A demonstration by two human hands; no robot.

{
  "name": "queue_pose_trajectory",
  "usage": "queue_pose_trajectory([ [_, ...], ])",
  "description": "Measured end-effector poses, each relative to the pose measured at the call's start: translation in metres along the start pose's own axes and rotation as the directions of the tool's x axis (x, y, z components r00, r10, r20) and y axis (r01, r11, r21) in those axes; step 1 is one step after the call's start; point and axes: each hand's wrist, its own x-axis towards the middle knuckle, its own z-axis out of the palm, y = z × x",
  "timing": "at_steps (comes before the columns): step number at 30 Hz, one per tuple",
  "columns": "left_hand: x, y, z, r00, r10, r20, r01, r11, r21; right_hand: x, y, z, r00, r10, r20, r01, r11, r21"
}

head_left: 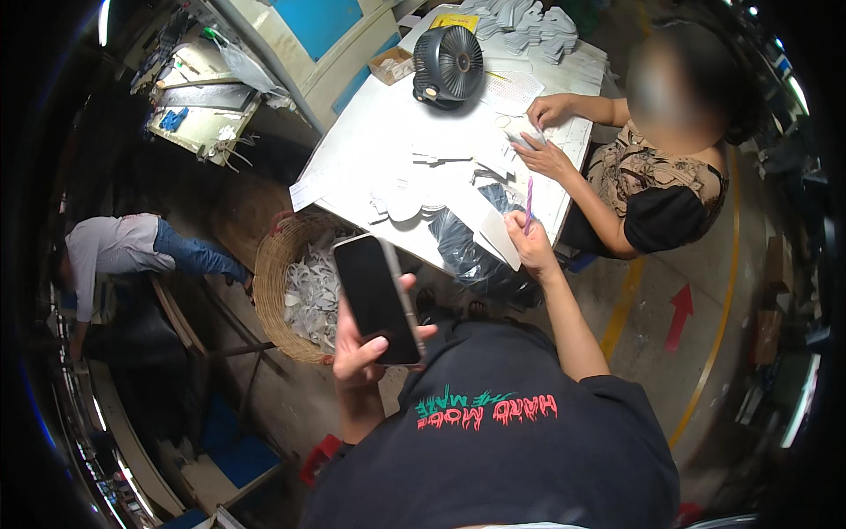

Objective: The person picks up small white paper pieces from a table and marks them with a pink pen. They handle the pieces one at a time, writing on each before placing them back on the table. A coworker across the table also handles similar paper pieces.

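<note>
My left hand [359, 348] is closed round a smartphone [374, 295] with a dark screen, its thumb lying over the phone's lower edge. Out in front, by the table's near edge, my right hand [531, 251] grips a slim purple pen [530, 204] that points up and away. A stiff white card [499, 238] touches the fingers of that hand; whether they hold it too I cannot tell. Just beyond lie a black plastic bag [463, 242] and loose white cut pieces [401, 204] on the white table [361, 141].
A black fan [449, 66] and a small carton [390, 67] stand on the table. At right a seated person [656, 176] handles small pieces. A wicker basket [271, 291] of white scraps sits below left. Another person [123, 251] bends over farther left.
</note>
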Motion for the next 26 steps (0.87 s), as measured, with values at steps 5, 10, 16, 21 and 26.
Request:
queue_pose_trajectory([
  [5,0.009,-0.01,0.037,0.995,-0.081,0.06,0.083,0.995,-0.046,0.005,0.002,0.001,0.999,-0.033,-0.043,0.031,0.999,-0.041],
  [10,0.009,-0.012,0.046,0.991,-0.069,0.111,0.074,0.997,-0.035,0.005,0.003,0.002,1.0,0.008,-0.02,-0.007,0.999,0.048],
  [16,0.012,-0.017,0.045,0.992,-0.038,0.123,0.038,0.999,0.001,0.005,0.004,0.001,0.999,0.021,-0.027,-0.019,0.997,0.072],
  [21,0.012,-0.018,0.046,0.99,-0.032,0.139,0.034,0.999,-0.008,0.005,0.001,-0.002,1.0,0.003,0.007,-0.003,0.998,0.061],
  [26,0.009,-0.018,0.047,0.992,-0.053,0.119,0.053,0.999,-0.001,0.004,-0.002,0.001,1.0,0.021,0.01,-0.022,0.994,0.11],
])
